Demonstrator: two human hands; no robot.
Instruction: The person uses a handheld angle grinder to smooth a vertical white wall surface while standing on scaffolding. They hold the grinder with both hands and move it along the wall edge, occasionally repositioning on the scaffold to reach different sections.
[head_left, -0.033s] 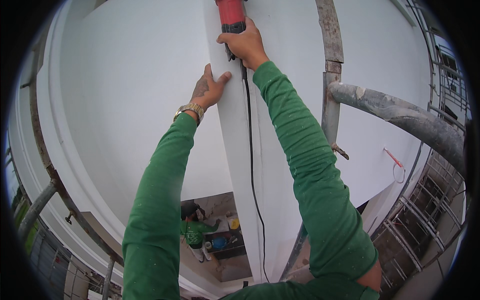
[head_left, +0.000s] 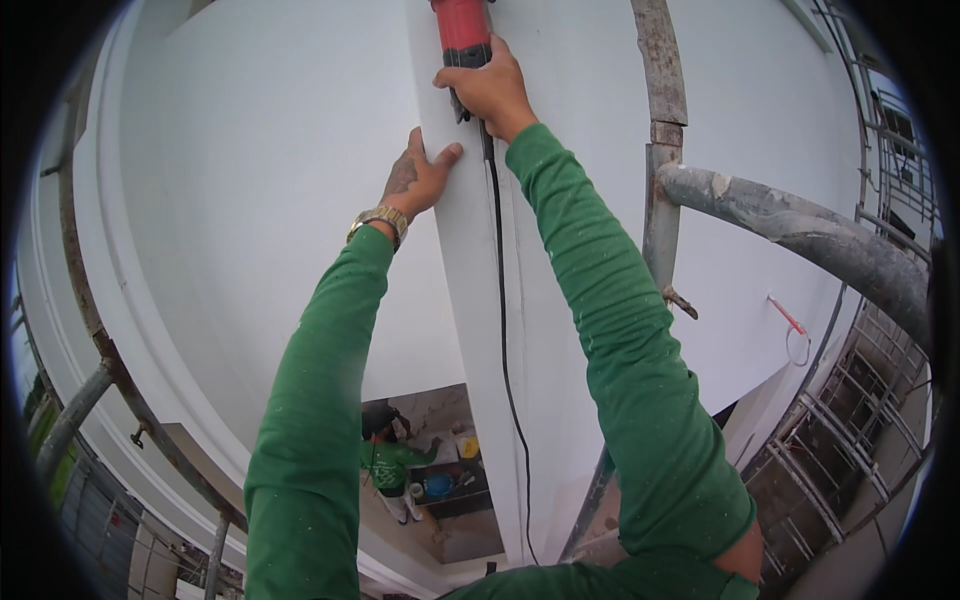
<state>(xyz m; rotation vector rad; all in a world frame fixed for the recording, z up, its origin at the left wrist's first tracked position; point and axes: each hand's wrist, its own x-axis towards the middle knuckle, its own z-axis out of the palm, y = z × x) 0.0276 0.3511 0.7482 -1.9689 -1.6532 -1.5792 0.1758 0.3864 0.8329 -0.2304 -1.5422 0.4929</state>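
My right hand is wrapped round the black rear end of a red and black corded power tool. The tool's front runs out of the top of the picture, so its working end is hidden. A black cord drops from it along the white column. Lower and to the left, my left hand lies against the column's left edge, thumb spread from the fingers, holding nothing. Some of its fingers are hidden behind that edge. A metal watch sits on the left wrist.
Scaffold pipes stand close by: a rusty upright and thick grey pipe at right, another pipe at left. A red-handled item hangs at the right wall. Far below, a person in green works beside a blue container.
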